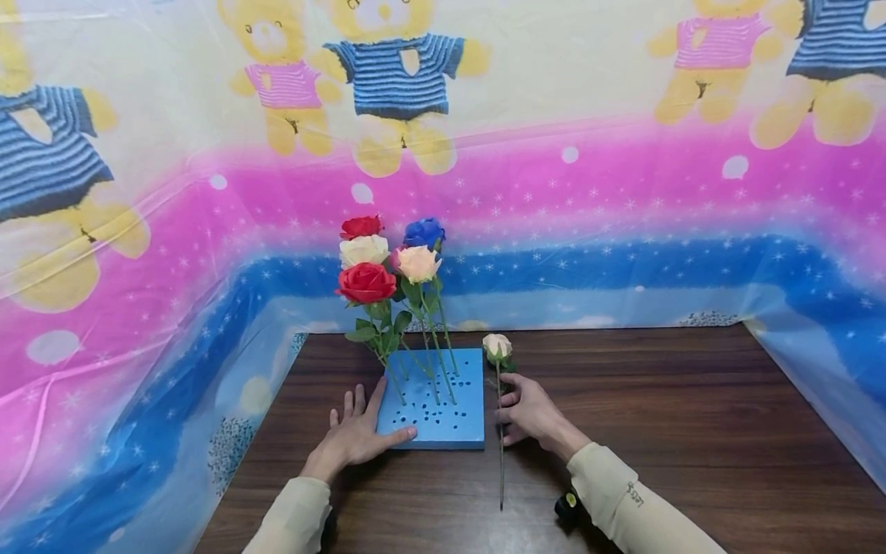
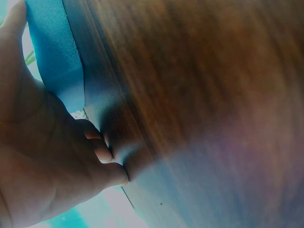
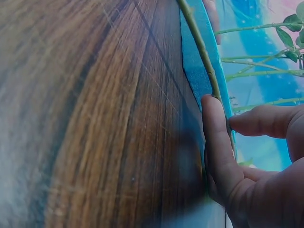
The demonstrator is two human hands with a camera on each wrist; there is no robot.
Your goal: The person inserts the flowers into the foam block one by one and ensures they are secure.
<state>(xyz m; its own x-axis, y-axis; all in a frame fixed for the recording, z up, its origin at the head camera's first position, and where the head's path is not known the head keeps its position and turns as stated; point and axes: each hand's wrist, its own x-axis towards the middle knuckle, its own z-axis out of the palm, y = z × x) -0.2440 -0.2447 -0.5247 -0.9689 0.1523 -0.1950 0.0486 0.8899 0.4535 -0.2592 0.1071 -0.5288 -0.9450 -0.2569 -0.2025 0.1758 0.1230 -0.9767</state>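
A cream rose [image 1: 497, 348] on a long stem lies just right of the blue foam board [image 1: 471, 428], its bloom toward the back. My right hand [image 1: 533, 412] pinches its stem [image 3: 204, 54] between thumb and fingers, seen up close in the right wrist view. At the board's left front corner rests my left hand [image 1: 356, 435], fingers spread and the thumb reaching over the top. Upright in the holes of the board stand several roses: a red rose [image 1: 367, 283] in front, a white rose [image 1: 364, 250], a peach rose [image 1: 418, 264] and a blue rose [image 1: 424, 232].
The brown wooden table [image 1: 664, 408] extends well to the right of the board. A small black object [image 1: 567, 505] is by the right wrist. Behind the table hangs a curtain [image 1: 540, 223] printed with bears.
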